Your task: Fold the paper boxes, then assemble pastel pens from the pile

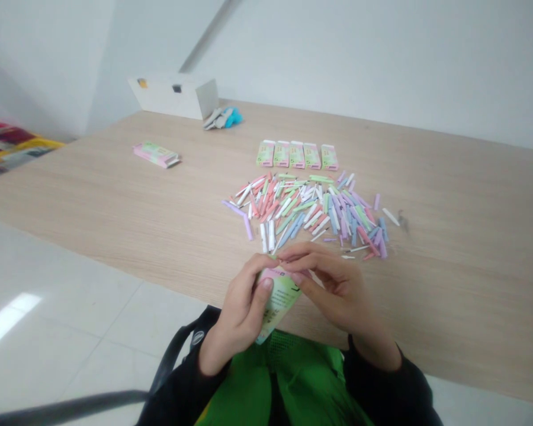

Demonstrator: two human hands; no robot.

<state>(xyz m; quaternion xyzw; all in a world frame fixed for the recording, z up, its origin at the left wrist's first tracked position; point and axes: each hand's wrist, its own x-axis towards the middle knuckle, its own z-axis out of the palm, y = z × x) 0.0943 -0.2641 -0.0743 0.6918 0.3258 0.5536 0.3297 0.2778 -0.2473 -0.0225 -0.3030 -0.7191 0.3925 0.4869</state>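
Observation:
My left hand [242, 316] grips a pink and green printed cardboard carton [279, 302] low down, with the thumb on its front. My right hand [333, 287] pinches the carton's top edge with its fingertips, and the two hands nearly meet there. What those fingertips touch is partly hidden. Just beyond the hands lies a loose heap of several pastel pink, white, green, blue and purple sticks [306, 213] on the wooden table [453, 284]. Several matching small cartons [297, 155] stand in a row behind the heap.
A flat pink and green packet [156, 154] lies on the table to the left. A white box [175, 94] and a grey and blue bundle [222, 118] sit at the far edge. Tile floor shows to the left, and colourful items [11, 148] lie beyond the table.

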